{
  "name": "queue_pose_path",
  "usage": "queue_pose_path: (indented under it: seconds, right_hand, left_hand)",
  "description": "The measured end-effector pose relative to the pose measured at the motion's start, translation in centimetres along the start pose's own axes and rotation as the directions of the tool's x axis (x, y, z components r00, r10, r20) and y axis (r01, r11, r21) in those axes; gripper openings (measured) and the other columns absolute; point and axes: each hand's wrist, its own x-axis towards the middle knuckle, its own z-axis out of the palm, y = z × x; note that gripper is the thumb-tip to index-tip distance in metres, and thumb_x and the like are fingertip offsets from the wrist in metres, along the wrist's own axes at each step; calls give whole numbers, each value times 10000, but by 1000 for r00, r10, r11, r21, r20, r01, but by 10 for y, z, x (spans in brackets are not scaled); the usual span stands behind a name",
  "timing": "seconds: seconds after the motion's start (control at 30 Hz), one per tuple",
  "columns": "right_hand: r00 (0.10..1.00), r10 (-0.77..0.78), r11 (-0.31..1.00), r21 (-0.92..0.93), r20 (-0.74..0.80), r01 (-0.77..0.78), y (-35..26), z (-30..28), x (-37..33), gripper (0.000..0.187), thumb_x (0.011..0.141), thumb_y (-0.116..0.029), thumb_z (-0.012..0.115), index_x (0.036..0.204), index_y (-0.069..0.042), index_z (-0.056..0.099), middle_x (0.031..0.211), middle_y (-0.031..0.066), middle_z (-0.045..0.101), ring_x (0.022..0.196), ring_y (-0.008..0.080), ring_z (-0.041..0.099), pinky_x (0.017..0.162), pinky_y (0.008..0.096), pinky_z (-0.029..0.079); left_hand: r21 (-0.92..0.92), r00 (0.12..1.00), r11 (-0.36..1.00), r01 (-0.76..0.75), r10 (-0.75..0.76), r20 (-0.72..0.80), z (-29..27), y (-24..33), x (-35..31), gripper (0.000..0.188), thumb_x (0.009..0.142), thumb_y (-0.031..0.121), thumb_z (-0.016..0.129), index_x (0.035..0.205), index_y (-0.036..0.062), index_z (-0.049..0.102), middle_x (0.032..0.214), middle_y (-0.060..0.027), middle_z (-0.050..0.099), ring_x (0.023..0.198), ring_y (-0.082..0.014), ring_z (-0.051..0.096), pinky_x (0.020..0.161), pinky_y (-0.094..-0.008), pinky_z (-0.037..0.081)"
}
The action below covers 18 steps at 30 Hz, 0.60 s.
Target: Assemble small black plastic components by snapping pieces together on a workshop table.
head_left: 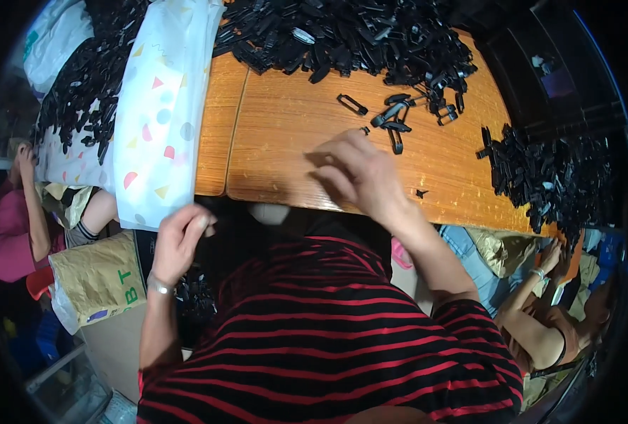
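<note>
My right hand [362, 173] is over the wooden table [278, 141], near its front edge. Its fingertips are blurred by motion, so I cannot make out what they hold, if anything. Just beyond it lie several loose black plastic frame-like pieces [397, 126], and a single oblong one [352, 104] rests a little to the left. My left hand [181, 240], with a bracelet at its wrist, is closed in front of the table edge, by the lower end of a white patterned plastic sheet [160, 134]. Whatever its curled fingers hold is hidden.
A large heap of black plastic pieces [328, 35] covers the far table. More heaps lie at the right [547, 173] and far left [80, 85]. People sit on both sides, a hand [553, 256] at the right. A brown paper sack [98, 279] stands at left.
</note>
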Motion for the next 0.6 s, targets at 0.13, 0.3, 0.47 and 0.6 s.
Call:
queue_pose_path:
  seconds: [0.13,0.3,0.47,0.6]
  right_hand:
    - [993,98,964,-252,63,-79,12,-20,3,260,823,-57,672,1081,-86,659,1015,105,602,853,306,653,664,390,543]
    - [978,27,938,-344,206,47,27,-17,15,268,819,-48,659,1085,-83,661,976,104,589,821,315,642,669,386,544]
    - [995,58,982,-186,80,-42,21,-10,25,239,815,-19,673,1051,-39,652,927,118,584,797,303,631,655,365,532]
    - [992,59,998,10,-112,-59,24,-3,15,217,805,1,698,1011,-1,631,928,128,592,786,283,632,652,344,519]
  left_hand:
    - [633,993,766,114,-97,-61,-25,-7,-49,222,804,139,694,1001,40,663,916,-142,652,855,-335,634,756,-402,500]
    - [343,936,921,-187,61,346,-9,40,-5,176,811,132,690,958,36,670,805,-143,642,781,-334,640,695,-373,506]
    - [346,887,819,-458,446,120,13,67,112,119,879,130,600,915,29,652,822,-154,652,797,-350,633,690,-393,510]
    - [635,891,697,-331,452,-31,20,74,201,147,846,41,609,993,37,622,957,-124,610,876,-313,600,783,-408,488]
